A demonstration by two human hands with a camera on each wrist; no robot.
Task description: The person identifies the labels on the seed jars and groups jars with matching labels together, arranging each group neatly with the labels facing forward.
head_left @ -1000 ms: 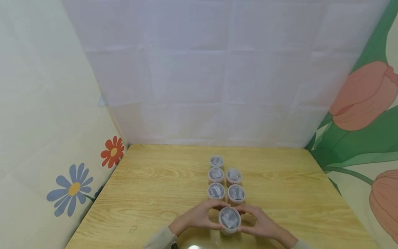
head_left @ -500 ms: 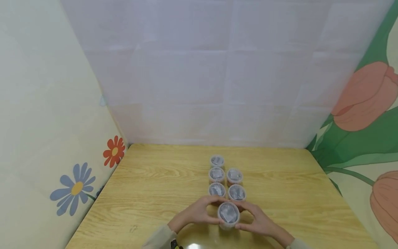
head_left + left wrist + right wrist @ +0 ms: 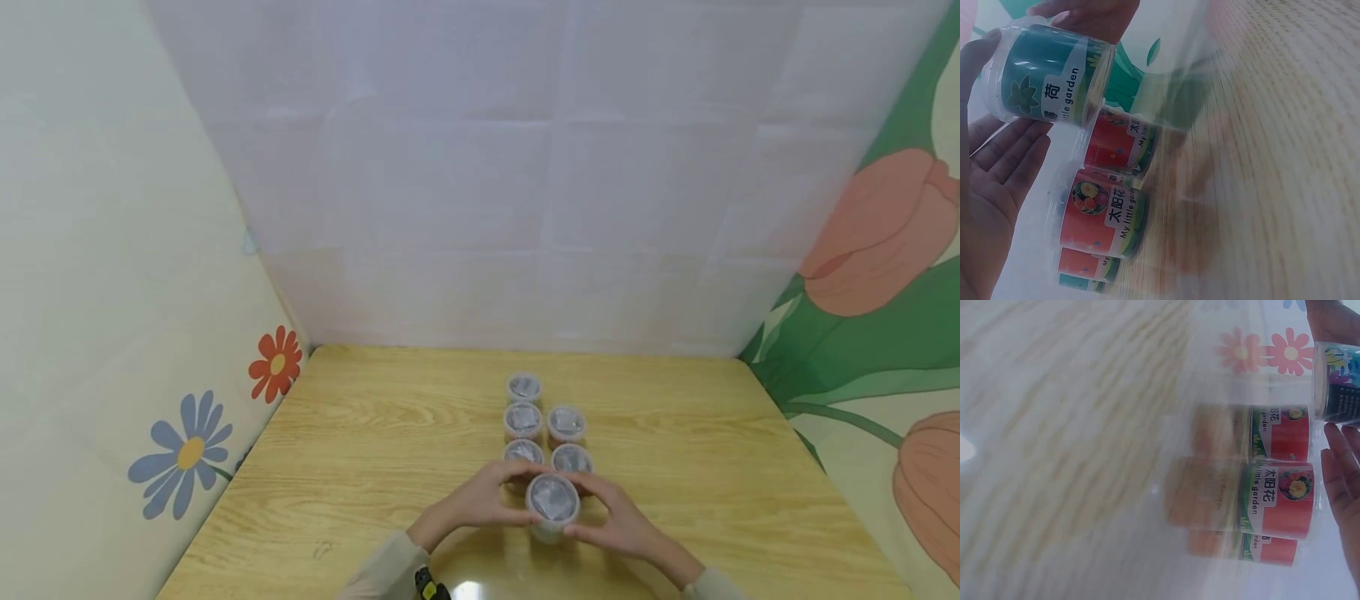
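Both hands hold one round clear-plastic tub (image 3: pixel 553 498), its lid facing up. In the left wrist view this seed-pot tub (image 3: pixel 1047 78) shows a teal label reading "little garden" and hangs clear of the table. My left hand (image 3: pixel 483 500) grips its left side between thumb and fingers. From the right, my right hand (image 3: pixel 618 523) grips it the same way. Just beyond stand two similar tubs, a left one (image 3: pixel 523 452) and a right one (image 3: pixel 573 458), partly hidden by the fingers. A red label marks a standing tub (image 3: pixel 1282 499) in the right wrist view.
Farther back in the two columns stand a left tub (image 3: pixel 522 418), a right tub (image 3: pixel 566 423) and a rearmost left tub (image 3: pixel 524 387). All rest on the wood-grain table (image 3: pixel 375 417). A white sheet (image 3: pixel 450 208) hangs behind the table's far edge.
Both hands have carried the held tub a little away from me, closer to the front pair of tubs. The standing tubs have stayed in place.
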